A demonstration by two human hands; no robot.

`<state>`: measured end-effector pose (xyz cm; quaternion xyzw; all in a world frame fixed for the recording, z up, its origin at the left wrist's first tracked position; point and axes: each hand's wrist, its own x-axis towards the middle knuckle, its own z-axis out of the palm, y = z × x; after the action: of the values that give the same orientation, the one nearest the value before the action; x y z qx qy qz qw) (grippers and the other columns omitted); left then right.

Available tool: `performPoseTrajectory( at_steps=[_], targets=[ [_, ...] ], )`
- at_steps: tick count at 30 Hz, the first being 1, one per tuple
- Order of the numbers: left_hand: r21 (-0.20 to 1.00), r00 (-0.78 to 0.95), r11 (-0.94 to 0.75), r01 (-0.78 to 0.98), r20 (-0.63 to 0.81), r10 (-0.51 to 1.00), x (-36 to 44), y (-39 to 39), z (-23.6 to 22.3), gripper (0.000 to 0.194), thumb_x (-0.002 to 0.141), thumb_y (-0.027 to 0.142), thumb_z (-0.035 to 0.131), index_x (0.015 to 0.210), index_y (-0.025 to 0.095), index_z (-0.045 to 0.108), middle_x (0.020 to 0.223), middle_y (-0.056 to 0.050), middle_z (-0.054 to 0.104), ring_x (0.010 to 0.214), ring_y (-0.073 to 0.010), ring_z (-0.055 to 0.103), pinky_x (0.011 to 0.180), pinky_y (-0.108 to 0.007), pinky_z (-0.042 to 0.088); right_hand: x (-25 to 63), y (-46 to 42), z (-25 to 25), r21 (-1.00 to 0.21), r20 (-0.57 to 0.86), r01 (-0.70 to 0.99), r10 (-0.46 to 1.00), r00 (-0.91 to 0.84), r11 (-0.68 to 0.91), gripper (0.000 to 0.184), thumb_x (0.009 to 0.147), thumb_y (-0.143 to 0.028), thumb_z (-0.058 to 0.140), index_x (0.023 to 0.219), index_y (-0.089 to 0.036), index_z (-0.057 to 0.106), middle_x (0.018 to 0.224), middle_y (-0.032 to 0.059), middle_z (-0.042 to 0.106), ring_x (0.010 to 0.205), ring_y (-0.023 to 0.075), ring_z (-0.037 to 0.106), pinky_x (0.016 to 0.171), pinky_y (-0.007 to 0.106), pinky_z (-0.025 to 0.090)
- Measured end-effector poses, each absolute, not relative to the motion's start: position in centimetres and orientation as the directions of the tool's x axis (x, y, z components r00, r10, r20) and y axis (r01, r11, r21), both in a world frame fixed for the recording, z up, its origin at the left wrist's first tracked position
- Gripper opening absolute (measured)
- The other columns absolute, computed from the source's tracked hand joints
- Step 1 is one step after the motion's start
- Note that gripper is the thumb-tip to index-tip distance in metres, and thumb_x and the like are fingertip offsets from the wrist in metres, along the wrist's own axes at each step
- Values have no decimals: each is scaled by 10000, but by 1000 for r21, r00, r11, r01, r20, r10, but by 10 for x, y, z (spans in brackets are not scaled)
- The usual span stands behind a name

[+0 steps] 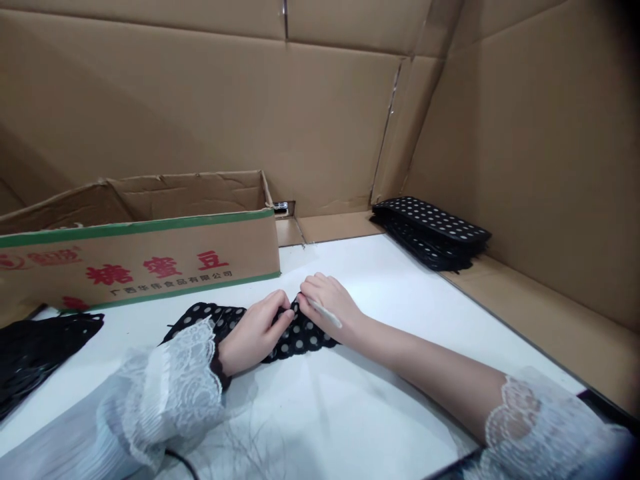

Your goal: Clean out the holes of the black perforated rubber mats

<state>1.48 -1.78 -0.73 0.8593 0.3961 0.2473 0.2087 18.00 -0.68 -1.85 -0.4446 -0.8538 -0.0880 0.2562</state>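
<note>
A black piece of fabric with white polka dots and a scalloped edge (295, 341) lies on the white table under both hands. My left hand (260, 330) is closed, pinching the fabric's upper edge between thumb and fingers. Close beside it, my right hand (330, 303) is closed with a slim white tool (326, 313) in its grip, the end sticking out toward the wrist. The tool's other end is hidden by the fingers. Those right fingertips also touch the fabric where it is bunched up.
A cardboard box with green edges and red lettering (165, 253) stands at the back left. Folded polka-dot fabric pieces (435, 227) are stacked at the back right. Black material (40, 353) lies at the left edge. Cardboard walls (210, 100) enclose the white table (350, 413).
</note>
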Motion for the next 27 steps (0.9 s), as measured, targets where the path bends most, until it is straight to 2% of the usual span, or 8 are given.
performPoseTrajectory(
  at_steps=[4, 9, 13, 16, 18, 21, 24, 27],
  targets=[
    [503, 605, -629, 593, 237, 760, 13, -8, -6, 193, 853, 298, 287, 727, 182, 378, 714, 2, 447, 674, -134, 439, 641, -247, 361, 186, -3, -20, -133, 518, 807, 735, -438, 575, 189, 828, -219, 364, 658, -178, 437, 705, 21, 487, 755, 140, 414, 677, 269, 294],
    [181, 633, -659, 730, 184, 752, 6, 8, -8, 219, 860, 293, 276, 883, 168, 455, 852, -59, 529, 773, -179, 516, 693, -292, 387, 196, 6, -29, -296, 461, 761, 784, -416, 578, 239, 814, -230, 388, 580, -178, 379, 631, 9, 456, 685, 132, 396, 659, 265, 324],
    [-88, 528, -521, 849, 107, 843, -2, 10, -7, 322, 867, 385, 236, 866, 146, 450, 690, -69, 571, 664, -233, 558, 583, -320, 390, 199, 10, -32, -405, 471, 691, 784, -404, 599, 251, 816, -225, 388, 570, -179, 381, 621, 7, 467, 683, 132, 403, 664, 267, 340],
    [-177, 482, -469, 865, 40, 875, -5, 6, -6, 342, 865, 403, 228, 907, 143, 448, 644, -61, 574, 584, -229, 559, 527, -308, 381, 198, 8, -30, -492, 456, 640, 801, -388, 590, 258, 815, -216, 391, 560, -178, 401, 628, 7, 487, 697, 131, 420, 685, 267, 349],
    [-214, 512, -489, 846, 71, 856, -3, 3, -6, 318, 859, 384, 268, 884, 138, 467, 700, -81, 577, 654, -235, 559, 594, -331, 396, 197, 6, -28, -537, 440, 611, 811, -387, 583, 262, 812, -218, 399, 555, -175, 417, 646, 7, 505, 709, 128, 432, 711, 273, 347],
    [-128, 604, -590, 797, 203, 771, 2, -1, -11, 255, 851, 331, 317, 875, 142, 487, 898, -105, 548, 869, -246, 508, 770, -369, 371, 196, 3, -25, -591, 423, 569, 820, -385, 572, 264, 811, -230, 409, 556, -171, 444, 679, 8, 531, 740, 129, 442, 743, 284, 334],
    [160, 608, -656, 737, 268, 748, 8, -2, -17, 212, 827, 320, 373, 926, 156, 463, 953, -82, 515, 921, -213, 466, 806, -333, 363, 197, 1, -22, -642, 399, 531, 833, -384, 553, 261, 803, -223, 418, 552, -169, 460, 699, 5, 547, 772, 135, 441, 762, 292, 322],
    [413, 567, -602, 684, 218, 794, 9, 2, -20, 200, 792, 350, 424, 856, 163, 449, 841, -43, 522, 809, -181, 485, 723, -293, 389, 198, 1, -19, -690, 361, 505, 851, -382, 519, 276, 791, -203, 423, 519, -166, 454, 711, 6, 547, 789, 141, 434, 777, 301, 316]
  ],
)
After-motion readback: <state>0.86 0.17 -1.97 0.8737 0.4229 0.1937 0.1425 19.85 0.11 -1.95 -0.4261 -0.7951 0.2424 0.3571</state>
